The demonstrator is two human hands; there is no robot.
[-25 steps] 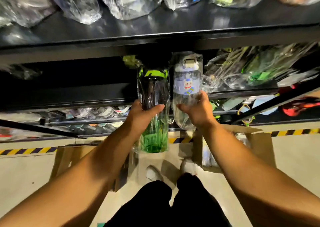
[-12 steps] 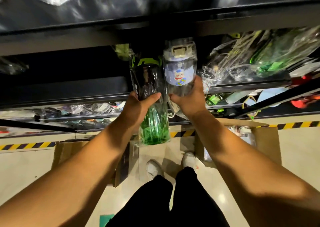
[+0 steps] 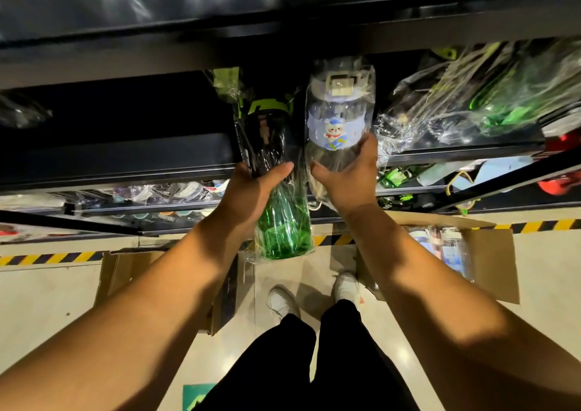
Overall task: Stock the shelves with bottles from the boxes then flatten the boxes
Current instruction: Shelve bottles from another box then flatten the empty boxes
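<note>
Here the left hand (image 3: pixel 251 195) is wrapped around the middle of a green bottle (image 3: pixel 279 197) in clear plastic, its lid end beyond the fingertips at the black shelf (image 3: pixel 125 156) edge, its base below the palm. Just beside it, the right hand (image 3: pixel 349 178) grasps a clear bottle (image 3: pixel 338 121) with a bear label, lid pointing past the fingers into the shelf. Behind the right wrist, an open cardboard box (image 3: pixel 490 269) on the floor holds more bottles.

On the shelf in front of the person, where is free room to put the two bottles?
The dark shelf looks bare left of the green bottle in the left hand. Right of the bear bottle in the right hand, wrapped bottles crowd it.
</note>
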